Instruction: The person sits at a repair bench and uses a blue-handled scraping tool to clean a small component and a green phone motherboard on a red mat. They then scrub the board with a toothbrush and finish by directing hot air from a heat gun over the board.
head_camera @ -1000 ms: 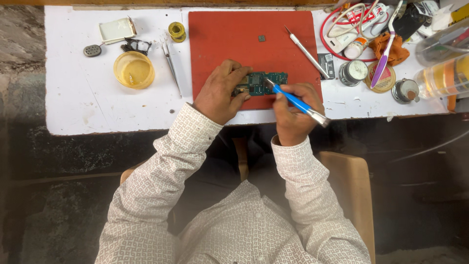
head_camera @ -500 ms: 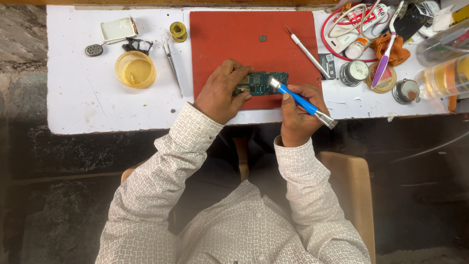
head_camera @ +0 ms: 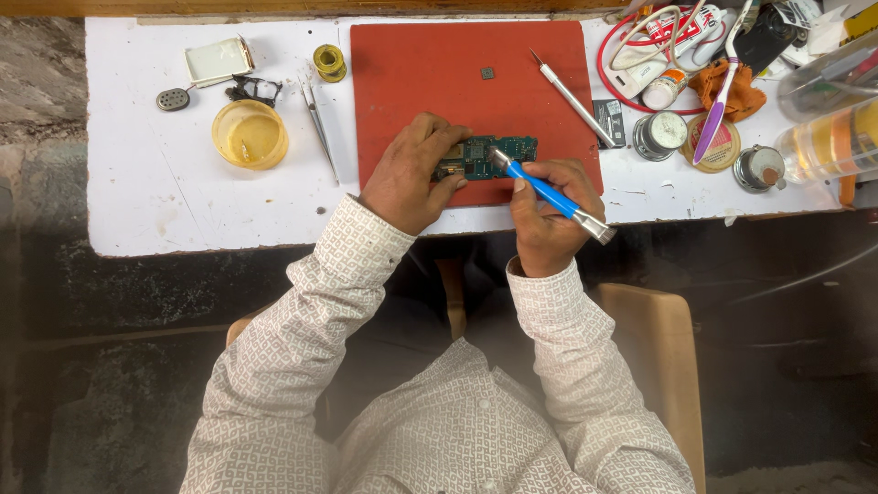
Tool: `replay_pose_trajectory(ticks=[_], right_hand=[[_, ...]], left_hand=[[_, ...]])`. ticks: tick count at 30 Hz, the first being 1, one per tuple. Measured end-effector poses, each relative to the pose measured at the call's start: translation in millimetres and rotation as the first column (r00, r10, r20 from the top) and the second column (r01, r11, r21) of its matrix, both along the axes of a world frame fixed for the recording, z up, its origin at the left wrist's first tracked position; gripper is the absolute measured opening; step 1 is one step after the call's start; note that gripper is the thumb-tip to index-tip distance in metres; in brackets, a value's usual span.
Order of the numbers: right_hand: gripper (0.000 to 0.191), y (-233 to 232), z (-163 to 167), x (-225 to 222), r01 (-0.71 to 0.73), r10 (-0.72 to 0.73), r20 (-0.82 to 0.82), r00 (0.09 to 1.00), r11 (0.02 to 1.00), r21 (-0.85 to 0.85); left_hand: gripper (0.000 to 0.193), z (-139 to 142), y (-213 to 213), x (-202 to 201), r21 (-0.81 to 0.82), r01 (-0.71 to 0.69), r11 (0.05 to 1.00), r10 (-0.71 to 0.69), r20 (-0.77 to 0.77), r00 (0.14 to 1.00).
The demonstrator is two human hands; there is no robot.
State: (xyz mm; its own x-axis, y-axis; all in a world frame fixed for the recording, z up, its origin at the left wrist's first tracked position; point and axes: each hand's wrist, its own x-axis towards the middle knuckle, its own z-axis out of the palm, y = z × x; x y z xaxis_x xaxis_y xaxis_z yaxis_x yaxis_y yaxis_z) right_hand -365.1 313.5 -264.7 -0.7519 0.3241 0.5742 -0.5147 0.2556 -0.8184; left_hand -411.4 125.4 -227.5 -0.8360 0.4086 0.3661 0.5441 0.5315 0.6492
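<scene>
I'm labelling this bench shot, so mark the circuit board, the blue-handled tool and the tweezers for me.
circuit board [head_camera: 494, 151], head view, on its bare green middle.
blue-handled tool [head_camera: 541, 187], head view, on the blue grip.
tweezers [head_camera: 320, 128], head view, midway along the metal arms.

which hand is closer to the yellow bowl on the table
Left. The left hand rests on the circuit board, just right of the yellow bowl; the right hand, gripping the blue tool, is farther right.
</scene>
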Motion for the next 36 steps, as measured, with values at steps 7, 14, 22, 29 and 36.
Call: replay_pose_trajectory(ticks=[7, 14, 22, 29, 36], right_hand=[[0.011, -7, 1, 2, 0.031, -0.036, 0.058, 0.998, 0.996, 0.078], [0.011, -1, -10, 9, -0.009, 0.02, -0.064, 0.998, 0.984, 0.18], [0.014, 1, -19, 13, 0.082, -0.083, 0.003, 0.997, 0.988, 0.13], [0.013, 6, -23, 15, 0.059, -0.042, -0.068, 0.997, 0.959, 0.278], [0.011, 13, -26, 15, 0.08, -0.068, -0.053, 0.996, 0.964, 0.253]], left_hand=[[0.054, -9, -1, 3, 0.008, 0.014, 1.0, -0.015, 0.0, 1.0], [0.054, -21, 2, 10, 0.021, 0.028, 0.999, -0.028, -0.004, 1.0], [0.054, -30, 9, 12, 0.009, 0.027, 1.0, -0.027, 0.001, 1.0], [0.054, -38, 13, 14, 0.012, 0.036, 0.999, -0.036, -0.035, 0.999], [0.054, -44, 21, 13, 0.005, 0.036, 0.999, -0.036, -0.03, 0.999]])
